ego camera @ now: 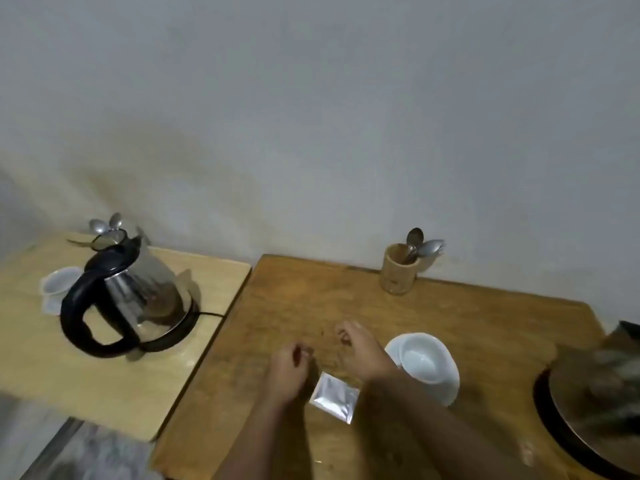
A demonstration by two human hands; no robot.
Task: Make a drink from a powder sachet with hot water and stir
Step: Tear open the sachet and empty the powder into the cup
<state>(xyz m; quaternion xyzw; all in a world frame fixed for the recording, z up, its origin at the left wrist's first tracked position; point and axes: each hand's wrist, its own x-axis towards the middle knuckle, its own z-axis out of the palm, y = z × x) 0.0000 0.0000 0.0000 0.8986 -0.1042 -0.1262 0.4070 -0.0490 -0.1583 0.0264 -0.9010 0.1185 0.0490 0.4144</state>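
A silver sachet [334, 397] lies flat on the brown wooden table [294, 299], between my two forearms. My left hand [289, 370] hovers just left of it, fingers loosely curled, holding nothing. My right hand [360, 351] hangs above the table beyond the sachet, fingers curled and empty. A white cup [424, 358] sits on a white saucer [446, 389] right beside my right wrist. A steel electric kettle [128, 296] with a black handle stands on its base on the lighter table to the left. A wooden holder with spoons [398, 268] stands at the back by the wall.
The lighter table [52, 362] also carries a second white cup [59, 280], a sachet under it and spoons behind the kettle. Another kettle [599, 407], blurred, sits at the right edge on a dark base. A gap and floor lie at the lower left.
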